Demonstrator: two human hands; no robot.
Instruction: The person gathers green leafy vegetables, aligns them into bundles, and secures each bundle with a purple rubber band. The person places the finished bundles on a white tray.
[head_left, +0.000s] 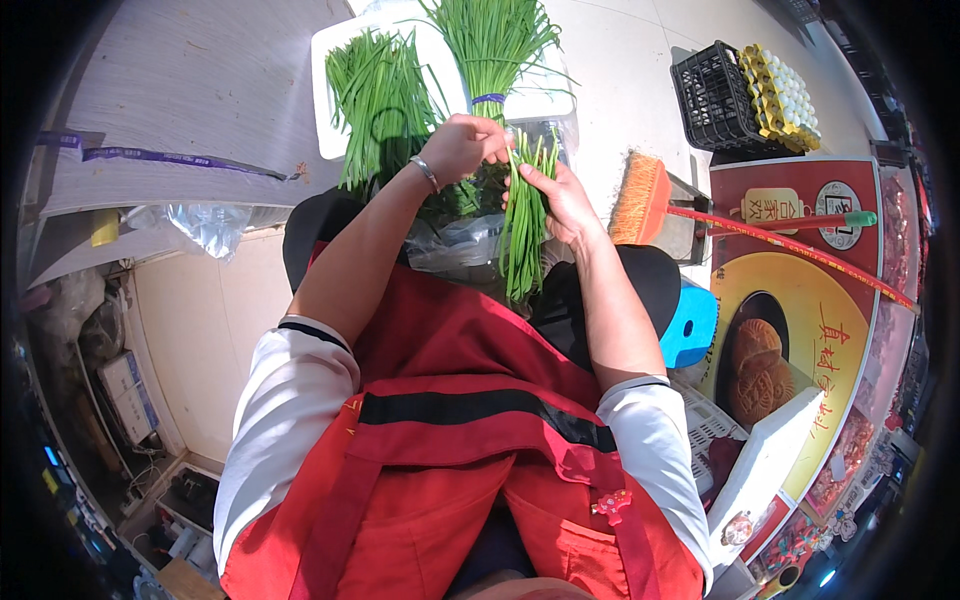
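My right hand (566, 199) is closed around a small bunch of garlic chives (525, 232). Its pale stem ends point up and away from me, and its leaves hang down over my lap. At those stem ends the fingertips of my left hand (469, 146), with a bracelet at the wrist, pinch at the bunch's edge. Just beyond, a larger chive bunch (491, 45) is bound by a purple band (489, 98). Left of it lies a loose heap of chives (386, 97). Both rest on a white foam box (324, 82). Clear plastic (457, 244) lies below my hands.
An orange broom (641, 199) lies at right, its handle crossing a red and yellow printed board (795, 187). Beyond stand a black crate (712, 97) and yellow egg trays (776, 97). A grey panel (195, 90) with purple tape (172, 156) stands at left. A blue plastic object (688, 326) sits by my right knee.
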